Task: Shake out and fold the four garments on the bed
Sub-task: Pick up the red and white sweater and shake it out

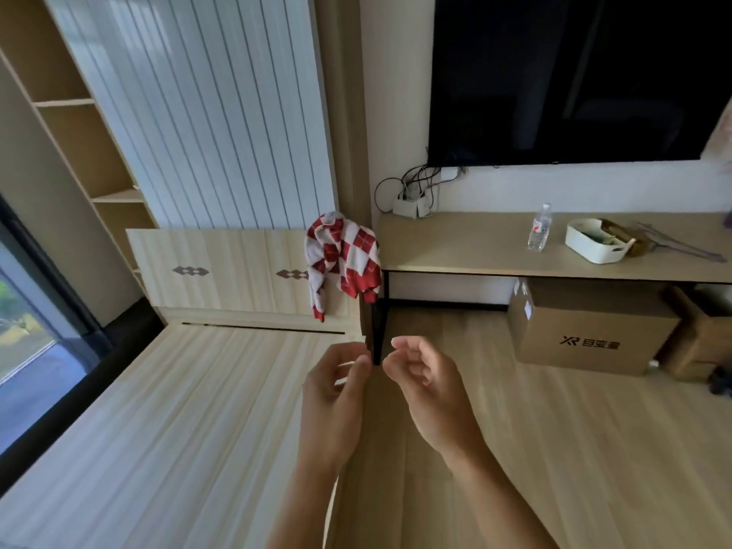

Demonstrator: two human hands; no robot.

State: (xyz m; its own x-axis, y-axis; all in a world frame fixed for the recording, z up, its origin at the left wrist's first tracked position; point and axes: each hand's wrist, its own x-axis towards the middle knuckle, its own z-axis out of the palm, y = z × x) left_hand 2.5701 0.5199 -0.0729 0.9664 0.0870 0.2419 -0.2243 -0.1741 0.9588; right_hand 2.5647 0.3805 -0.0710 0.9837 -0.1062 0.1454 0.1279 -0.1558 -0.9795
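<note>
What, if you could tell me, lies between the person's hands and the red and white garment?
In the head view, only bare wooden bed platform and its footboard face lie between the left hand, right hand and the red and white garment hanging over the footboard corner.

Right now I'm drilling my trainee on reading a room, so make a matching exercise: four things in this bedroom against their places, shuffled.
Things:
1. checked garment
2. water bottle
3. cardboard box
4. white basket

Places:
A. on the floor under the desk
B. draped over the bed's end board
C. on the desk, right of the bottle
D. upright on the desk, left of the basket

Pairs: 1-B, 2-D, 3-A, 4-C
</note>
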